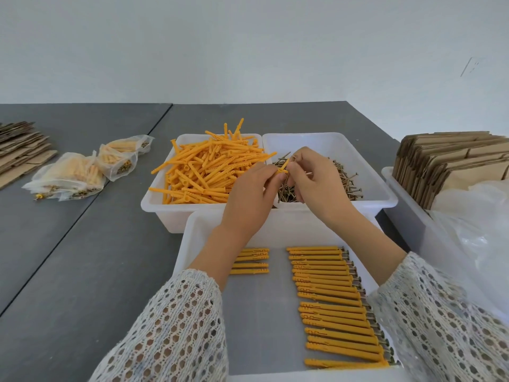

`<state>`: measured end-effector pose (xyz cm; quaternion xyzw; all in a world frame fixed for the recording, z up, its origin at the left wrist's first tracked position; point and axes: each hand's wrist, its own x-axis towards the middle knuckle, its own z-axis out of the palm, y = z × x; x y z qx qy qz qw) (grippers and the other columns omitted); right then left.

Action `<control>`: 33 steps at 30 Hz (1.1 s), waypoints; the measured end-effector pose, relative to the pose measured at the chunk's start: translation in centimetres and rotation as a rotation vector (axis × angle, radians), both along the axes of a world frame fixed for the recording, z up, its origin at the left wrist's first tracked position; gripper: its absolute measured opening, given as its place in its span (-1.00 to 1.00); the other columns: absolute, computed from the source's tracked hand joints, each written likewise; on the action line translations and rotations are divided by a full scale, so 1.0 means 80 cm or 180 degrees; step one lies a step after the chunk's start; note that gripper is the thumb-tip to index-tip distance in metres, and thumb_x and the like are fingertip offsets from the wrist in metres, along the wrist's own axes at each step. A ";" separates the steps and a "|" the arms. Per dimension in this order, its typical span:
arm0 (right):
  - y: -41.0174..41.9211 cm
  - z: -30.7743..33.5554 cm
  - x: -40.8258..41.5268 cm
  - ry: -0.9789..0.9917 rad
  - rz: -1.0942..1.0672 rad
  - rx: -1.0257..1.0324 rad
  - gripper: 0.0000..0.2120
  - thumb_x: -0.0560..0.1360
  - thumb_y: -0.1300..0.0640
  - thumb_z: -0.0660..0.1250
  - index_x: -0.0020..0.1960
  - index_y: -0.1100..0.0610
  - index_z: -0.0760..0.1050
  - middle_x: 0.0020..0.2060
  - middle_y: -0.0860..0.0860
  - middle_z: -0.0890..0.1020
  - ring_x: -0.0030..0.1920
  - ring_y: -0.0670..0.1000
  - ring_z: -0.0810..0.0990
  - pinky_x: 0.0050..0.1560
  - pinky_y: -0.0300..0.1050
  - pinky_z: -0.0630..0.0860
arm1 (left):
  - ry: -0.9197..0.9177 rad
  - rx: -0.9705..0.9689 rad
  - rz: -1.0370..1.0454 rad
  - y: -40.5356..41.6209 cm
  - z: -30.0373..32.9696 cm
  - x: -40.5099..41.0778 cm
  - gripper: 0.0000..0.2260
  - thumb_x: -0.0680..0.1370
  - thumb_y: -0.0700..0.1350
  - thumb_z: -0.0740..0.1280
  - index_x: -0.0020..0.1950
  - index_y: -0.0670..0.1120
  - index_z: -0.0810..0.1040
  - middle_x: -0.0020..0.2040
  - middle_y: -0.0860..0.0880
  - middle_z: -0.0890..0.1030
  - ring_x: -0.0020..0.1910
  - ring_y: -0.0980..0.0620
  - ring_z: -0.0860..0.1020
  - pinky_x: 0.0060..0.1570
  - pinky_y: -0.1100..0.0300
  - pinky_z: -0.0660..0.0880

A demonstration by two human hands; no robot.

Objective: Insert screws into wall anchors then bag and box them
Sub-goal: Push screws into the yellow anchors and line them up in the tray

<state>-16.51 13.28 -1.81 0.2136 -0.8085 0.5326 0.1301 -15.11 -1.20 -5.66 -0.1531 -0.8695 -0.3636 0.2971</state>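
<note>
The head view looks down on a grey desk [82, 257] with a white two-part bin [264, 208] at its middle, which serves here as the landmark. The bin's left compartment is heaped with loose orange wall anchors [209, 169]; its right compartment holds a pile of dark screws [347, 183].

Above the divider of the bin, both hands meet. The left hand [253, 194] pinches a single orange anchor [283, 166] between thumb and fingers, the anchor tilted upward toward the far right. The right hand [311, 177] has its fingers curled, pinching a screw [294, 157] at the anchor's upper end; a few more screws seem to be tucked in that palm, though this is hard to tell. Both forearms wear white open-knit sleeves [176, 326].

Just in front of the bin, nearer the person, sits a white tray [192, 244]. In it lies a long row of assembled anchors [330, 299] with screw heads showing at their right ends, and a shorter row [250, 260] partly hidden under the left forearm.

To the left of the bin, on the desk, lie clear bags of filled anchors [82, 172], and farther left a stack of flat cardboard [22, 150]. To the right of the bin, another white bin [399, 205] holds upright folded cardboard boxes [446, 161] and crumpled clear plastic [479, 216].
</note>
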 end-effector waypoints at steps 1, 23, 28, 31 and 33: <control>-0.002 0.000 0.002 0.0059 -0.0036 -0.0088 -0.85 0.62 0.25 0.18 -0.11 0.24 0.43 -0.36 0.09 0.56 -0.48 -0.05 0.45 -0.39 -0.17 0.42 | -0.0022 0.0050 0.0021 -0.001 0.000 -0.001 -0.74 0.69 -0.08 0.22 -0.21 -0.03 0.40 -0.30 0.01 0.38 -0.31 0.02 0.34 -0.31 0.09 0.29; -0.011 -0.011 0.003 -0.0321 0.0277 0.0127 -0.87 0.65 0.07 0.20 0.05 0.13 0.43 -0.22 0.11 0.57 -0.45 -0.08 0.48 -0.39 -0.18 0.44 | 0.0001 0.0963 0.0147 0.001 0.014 0.001 -0.76 0.69 -0.13 0.20 -0.09 -0.11 0.59 -0.13 -0.02 0.53 -0.09 0.06 0.46 -0.08 0.23 0.36; -0.020 -0.013 0.007 -0.0278 0.0440 0.0282 -0.83 0.63 0.19 0.24 -0.06 0.24 0.55 -0.37 -0.03 0.49 -0.49 -0.17 0.41 -0.34 -0.22 0.33 | -0.0762 0.1882 -0.0597 -0.009 0.032 0.009 -0.71 0.71 -0.08 0.13 0.10 -0.08 0.65 -0.03 0.18 0.64 -0.04 0.11 0.54 0.00 0.22 0.46; -0.024 -0.010 0.011 -0.0428 0.0752 0.0111 -0.77 0.63 0.26 0.23 -0.11 0.38 0.53 -0.47 -0.02 0.45 -0.56 -0.15 0.35 -0.46 -0.27 0.30 | -0.1367 0.2122 -0.1074 -0.011 0.036 0.011 -0.69 0.68 0.02 0.16 0.14 -0.08 0.65 0.10 -0.28 0.62 0.00 -0.12 0.51 0.03 -0.01 0.42; -0.024 -0.007 0.014 -0.0740 0.1085 0.0123 -0.77 0.63 0.26 0.23 -0.09 0.42 0.50 -0.47 0.03 0.48 -0.59 -0.08 0.35 -0.51 -0.22 0.32 | -0.1692 0.2389 -0.1154 -0.017 0.038 0.010 -0.56 0.63 0.19 0.12 0.18 -0.06 0.65 0.15 -0.25 0.61 0.07 -0.13 0.53 0.05 -0.04 0.45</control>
